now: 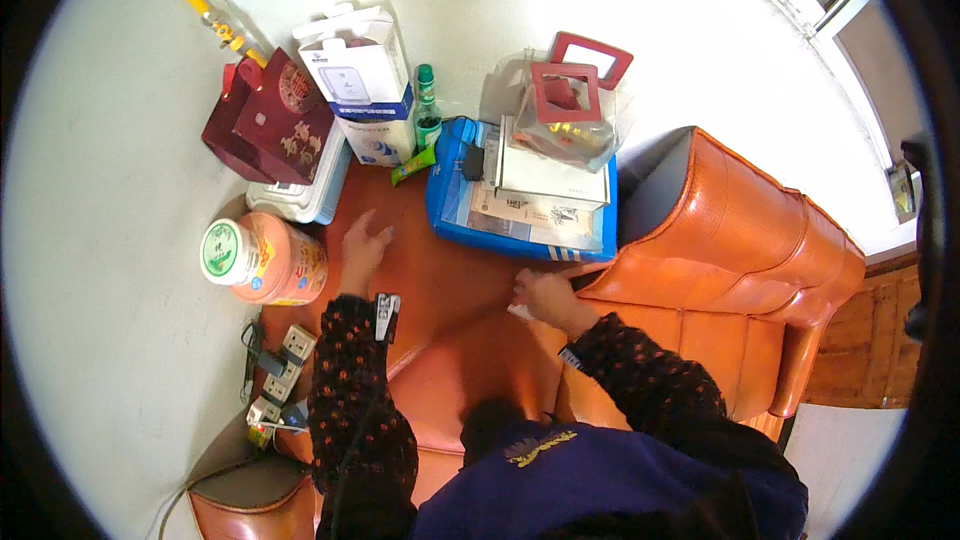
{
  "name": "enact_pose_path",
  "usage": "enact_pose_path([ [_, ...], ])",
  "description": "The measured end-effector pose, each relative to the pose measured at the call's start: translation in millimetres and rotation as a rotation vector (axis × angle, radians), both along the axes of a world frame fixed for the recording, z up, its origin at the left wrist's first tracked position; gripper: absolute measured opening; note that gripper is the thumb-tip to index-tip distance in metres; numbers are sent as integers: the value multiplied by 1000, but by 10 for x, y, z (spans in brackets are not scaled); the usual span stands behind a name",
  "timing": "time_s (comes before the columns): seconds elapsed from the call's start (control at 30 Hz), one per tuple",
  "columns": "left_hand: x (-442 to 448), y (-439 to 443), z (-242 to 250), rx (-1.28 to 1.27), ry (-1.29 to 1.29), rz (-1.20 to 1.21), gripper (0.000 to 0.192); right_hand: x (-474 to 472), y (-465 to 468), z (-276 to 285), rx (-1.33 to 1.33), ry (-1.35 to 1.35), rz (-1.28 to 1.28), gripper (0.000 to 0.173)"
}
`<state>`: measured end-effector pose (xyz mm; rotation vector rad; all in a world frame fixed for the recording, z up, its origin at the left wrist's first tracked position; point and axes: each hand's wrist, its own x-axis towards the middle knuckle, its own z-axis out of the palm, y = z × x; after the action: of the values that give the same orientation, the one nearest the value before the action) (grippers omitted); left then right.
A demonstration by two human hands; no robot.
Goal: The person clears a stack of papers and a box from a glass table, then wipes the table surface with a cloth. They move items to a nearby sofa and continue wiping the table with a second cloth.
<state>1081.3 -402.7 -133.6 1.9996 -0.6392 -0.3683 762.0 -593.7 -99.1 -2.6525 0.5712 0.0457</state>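
Note:
My right hand point(551, 300) is closed around a small white item, perhaps a tissue or cloth point(519, 310), just in front of the blue shoe box point(517, 246). My left hand point(365, 244) hovers with fingers apart over the reddish-brown surface point(442, 292), holding nothing. To its left are a pink plastic tub point(300, 266) and a white jar with a green lid point(223, 251). Beyond it lies a green tube point(413, 166). On the blue box rest a white flat box point(551, 176), printed paper point(525, 211), a black adapter point(473, 163) and a clear bag with red frames point(568, 135).
Against the wall stand a maroon gift bag point(274, 127), a white carton point(352, 64) and a green-capped bottle point(427, 109). A lidded plastic container point(300, 195) sits below the bag. Power strips point(289, 365) with cables lie at left. An orange leather sofa point(735, 240) is at right.

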Motion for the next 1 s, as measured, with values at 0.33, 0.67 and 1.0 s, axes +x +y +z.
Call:
enact_pose_path([
  [0.33, 317, -1008, -75, 412, -550, -68, 49, 167, 29, -401, 44, 46, -87, 25],
  [0.67, -260, -677, 934, -139, -94, -195, 33, 122, 49, -720, -116, 133, -58, 29],
  [1.0, -630, -1402, 1320, 129, -180, -247, 44, 169, 62, -464, 129, 118, -136, 37],
])
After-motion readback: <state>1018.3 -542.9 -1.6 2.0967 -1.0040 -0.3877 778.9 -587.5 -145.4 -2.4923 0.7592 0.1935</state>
